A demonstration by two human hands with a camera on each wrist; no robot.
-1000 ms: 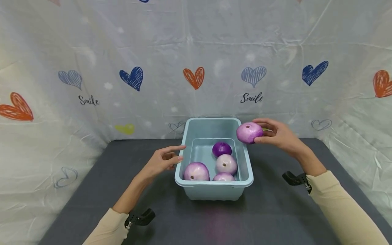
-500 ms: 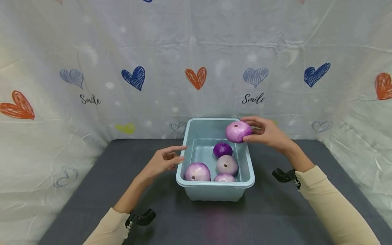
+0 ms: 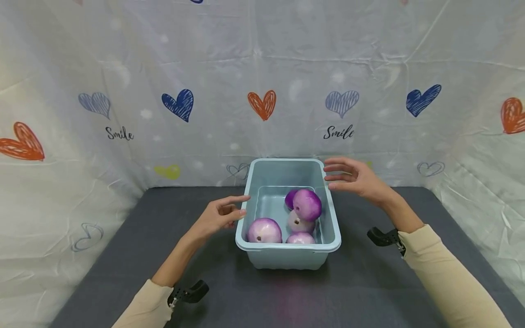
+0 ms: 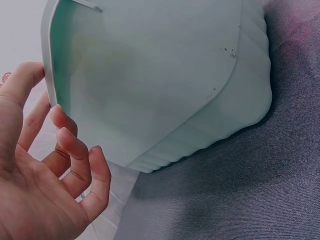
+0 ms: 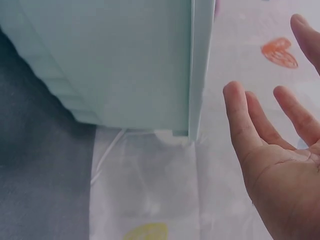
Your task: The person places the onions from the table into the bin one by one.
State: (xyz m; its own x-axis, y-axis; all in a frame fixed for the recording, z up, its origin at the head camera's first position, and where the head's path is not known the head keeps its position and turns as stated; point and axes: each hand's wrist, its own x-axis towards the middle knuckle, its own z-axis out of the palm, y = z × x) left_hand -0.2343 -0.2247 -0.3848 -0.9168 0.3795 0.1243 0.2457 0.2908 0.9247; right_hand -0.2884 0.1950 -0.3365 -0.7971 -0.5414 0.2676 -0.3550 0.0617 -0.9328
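Several purple onions are inside a light blue plastic tub (image 3: 283,259). The light purple onion (image 3: 307,205) overlaps the dark purple onion (image 3: 290,199) and the pale onion (image 3: 301,224); I cannot tell whether it is resting or still dropping. Another onion (image 3: 264,231) sits at the tub's near left, and one more onion (image 3: 301,238) is partly hidden by the front rim. My left hand (image 3: 219,214) touches the left rim with thumb and forefinger, the other fingers loosely bent. Beside the right rim, my right hand (image 3: 352,180) is raised with fingers spread and holds nothing.
The tub stands on a dark grey table (image 3: 369,282). Behind it hangs a whitish curtain (image 3: 295,64) printed with hearts and the word "Smile". Each wrist wears a black strap, such as the left wrist strap (image 3: 188,293).
My right hand moved left with the light purple onion, then let go of it. That onion is now lower, in the tub over the others. My left hand stayed at the rim.
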